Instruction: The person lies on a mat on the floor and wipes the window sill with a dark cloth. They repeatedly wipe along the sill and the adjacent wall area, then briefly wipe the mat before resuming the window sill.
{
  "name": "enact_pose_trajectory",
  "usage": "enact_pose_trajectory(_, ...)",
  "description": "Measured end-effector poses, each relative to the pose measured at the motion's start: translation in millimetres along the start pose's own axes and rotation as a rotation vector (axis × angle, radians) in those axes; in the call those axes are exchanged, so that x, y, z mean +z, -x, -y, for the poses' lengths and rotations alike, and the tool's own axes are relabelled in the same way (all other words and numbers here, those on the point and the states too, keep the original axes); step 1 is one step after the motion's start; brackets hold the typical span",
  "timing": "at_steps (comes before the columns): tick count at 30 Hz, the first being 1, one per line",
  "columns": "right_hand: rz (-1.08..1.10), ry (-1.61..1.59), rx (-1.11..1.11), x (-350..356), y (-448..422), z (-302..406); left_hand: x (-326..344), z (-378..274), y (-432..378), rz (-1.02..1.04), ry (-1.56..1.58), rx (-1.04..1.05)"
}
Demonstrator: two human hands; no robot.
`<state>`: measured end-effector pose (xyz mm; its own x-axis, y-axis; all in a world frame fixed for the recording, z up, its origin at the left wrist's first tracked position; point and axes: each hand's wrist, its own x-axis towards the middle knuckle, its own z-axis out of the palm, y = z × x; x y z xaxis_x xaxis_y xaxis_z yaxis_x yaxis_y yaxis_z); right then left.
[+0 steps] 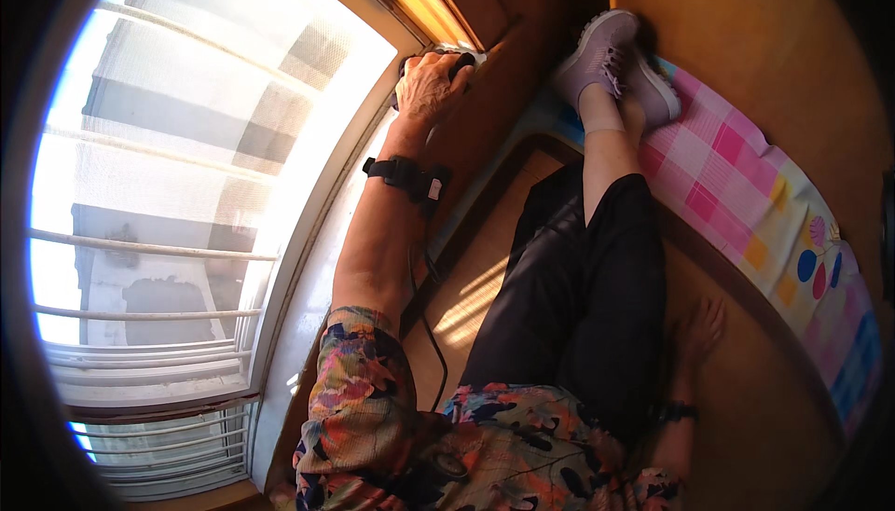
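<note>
My left hand (428, 86) is stretched out to the far corner of the white windowsill (305, 308). Its fingers are curled over a dark cloth (461, 62), pressed against the sill beside the window frame; most of the cloth is hidden under the hand. My right hand (705, 326) lies in shade at my right side. It rests on a tan mat (741, 385) with a dark border, fingers a little apart and nothing in them. Each wrist wears a black strap, and from the left one (402, 172) hangs a small device.
A screened window (210, 175) with pale bars stands along my left. Brown wood panelling (489, 91) runs below the sill. My legs in black trousers (559, 287) stretch ahead, ending in mauve shoes (615, 63). A checked bedsheet (727, 161) edges the mat. A black cable (439, 350) hangs beside my left arm.
</note>
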<state>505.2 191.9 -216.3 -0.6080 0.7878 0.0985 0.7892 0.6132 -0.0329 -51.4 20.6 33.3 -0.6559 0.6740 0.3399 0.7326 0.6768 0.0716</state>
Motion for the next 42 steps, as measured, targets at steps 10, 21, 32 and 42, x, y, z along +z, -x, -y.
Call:
enact_pose_trajectory(10,-0.038,0.02,0.001,14.6,-5.2,-1.6,-66.8,19.5,148.1,0.073,0.072,0.053)
enact_pose_trajectory(21,-0.058,0.005,-0.014,18.7,-4.2,-1.5,-84.4,37.0,213.1,0.015,-0.061,-0.131)
enact_pose_trajectory(32,0.011,0.105,-0.039,27.3,-5.8,-14.3,-35.9,0.4,105.5,-0.002,-0.147,-0.047)
enact_pose_trajectory(42,-0.128,0.309,-0.07,58.9,-9.7,-24.1,-94.0,37.6,284.9,-0.104,-0.178,-0.161)
